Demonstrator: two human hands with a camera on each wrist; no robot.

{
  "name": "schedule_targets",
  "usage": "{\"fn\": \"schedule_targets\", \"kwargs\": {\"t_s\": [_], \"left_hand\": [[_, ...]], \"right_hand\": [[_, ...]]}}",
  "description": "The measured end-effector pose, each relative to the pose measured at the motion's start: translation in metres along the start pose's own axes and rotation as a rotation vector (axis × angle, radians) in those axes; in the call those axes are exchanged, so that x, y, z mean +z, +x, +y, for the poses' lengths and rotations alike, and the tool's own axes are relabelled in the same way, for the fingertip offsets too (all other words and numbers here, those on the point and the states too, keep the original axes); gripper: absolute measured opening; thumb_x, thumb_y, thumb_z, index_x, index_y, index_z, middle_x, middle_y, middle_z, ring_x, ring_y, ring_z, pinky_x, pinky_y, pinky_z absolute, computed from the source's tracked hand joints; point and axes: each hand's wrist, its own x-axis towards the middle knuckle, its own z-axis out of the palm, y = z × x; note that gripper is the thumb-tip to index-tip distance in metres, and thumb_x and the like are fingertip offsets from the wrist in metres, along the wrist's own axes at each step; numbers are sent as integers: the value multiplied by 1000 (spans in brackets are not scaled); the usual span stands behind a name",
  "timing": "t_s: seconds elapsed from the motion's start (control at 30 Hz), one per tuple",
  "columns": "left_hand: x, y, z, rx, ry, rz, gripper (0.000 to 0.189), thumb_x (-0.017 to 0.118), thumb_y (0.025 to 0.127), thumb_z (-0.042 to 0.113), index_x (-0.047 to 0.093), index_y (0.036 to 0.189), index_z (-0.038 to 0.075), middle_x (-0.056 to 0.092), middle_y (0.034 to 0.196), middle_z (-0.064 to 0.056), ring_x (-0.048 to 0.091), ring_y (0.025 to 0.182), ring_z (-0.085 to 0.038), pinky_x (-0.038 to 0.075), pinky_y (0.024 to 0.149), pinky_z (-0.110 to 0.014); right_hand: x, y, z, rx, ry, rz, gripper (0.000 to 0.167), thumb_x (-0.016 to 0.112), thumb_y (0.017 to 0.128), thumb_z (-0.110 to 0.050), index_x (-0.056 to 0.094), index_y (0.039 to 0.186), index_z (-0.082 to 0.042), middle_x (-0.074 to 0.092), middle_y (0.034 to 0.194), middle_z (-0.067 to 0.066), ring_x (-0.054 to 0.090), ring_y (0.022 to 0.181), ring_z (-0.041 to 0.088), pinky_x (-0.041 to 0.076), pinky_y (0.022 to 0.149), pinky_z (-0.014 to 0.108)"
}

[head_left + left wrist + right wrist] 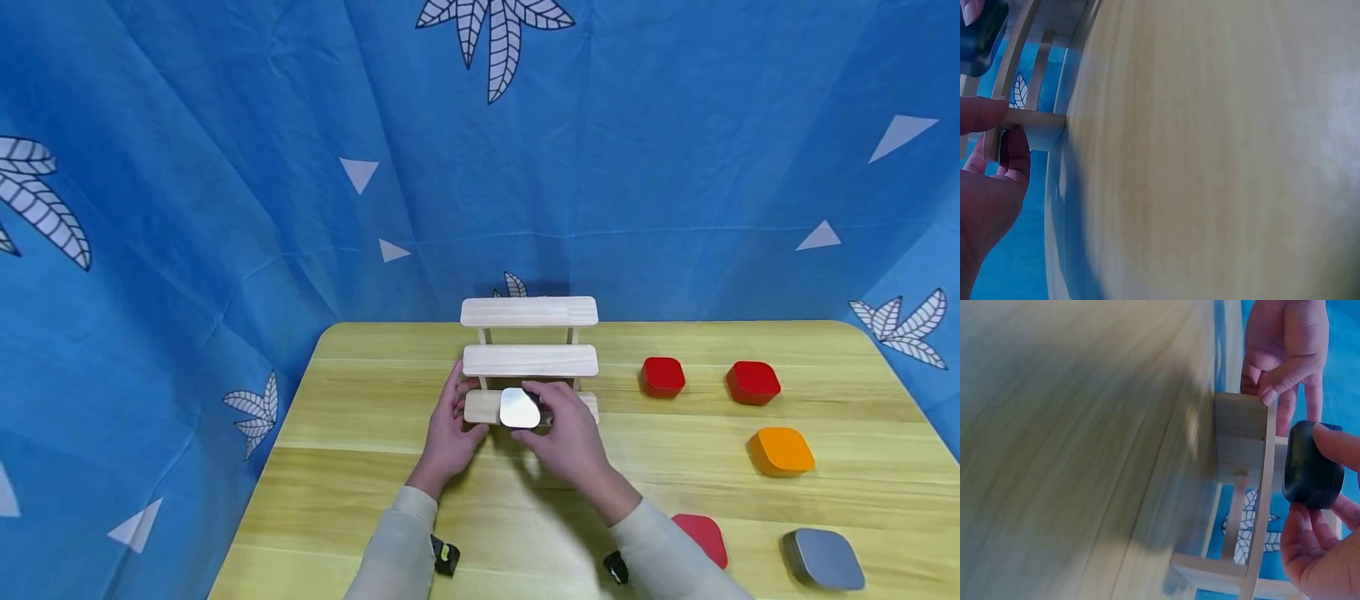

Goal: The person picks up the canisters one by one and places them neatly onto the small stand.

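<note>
A small three-tier wooden rack (pixel 529 361) stands at the back of the table. My left hand (pixel 452 425) grips the left end of its lowest shelf (pixel 480 407); in the left wrist view the thumb (pixel 982 115) and fingers (pixel 1017 153) lie on opposite sides of the wood. Between thumb and fingertips, my right hand (pixel 564 429) pinches a small rounded box (pixel 519 408) over the middle of that shelf. Its face shines white in the head view, while its body (pixel 1310 469) looks dark in the right wrist view.
To the right on the wooden table (pixel 360 492) lie two red boxes (pixel 662 377) (pixel 753 382), an orange box (pixel 782 452) and a grey one (pixel 823 559). A pinkish-red box (pixel 702 537) sits beside my right sleeve (pixel 667 550). Behind the rack hangs a blue curtain (pixel 480 183).
</note>
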Motion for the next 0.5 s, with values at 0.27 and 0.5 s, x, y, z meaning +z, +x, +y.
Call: {"fn": "schedule_targets", "kwargs": {"t_s": [0.27,0.5], "left_hand": [[1,-5,20,-14,-5,1,103,61,79,-29,16,161,14,46,145,-21,51,117,-36,46,98,-45],[0,0,-3,-9,3,6,105,60,79,-29,13,162,17,46,146,-16,51,122,-32,45,99,-38]], "right_hand": [[8,2,-3,-21,0,15,72,96,63,-11,67,128,-6,61,105,4,59,86,20,48,74,38],[15,4,-6,-18,-1,14,73,96,63,-12,66,129,-8,61,107,4,58,85,16,49,72,35]]}}
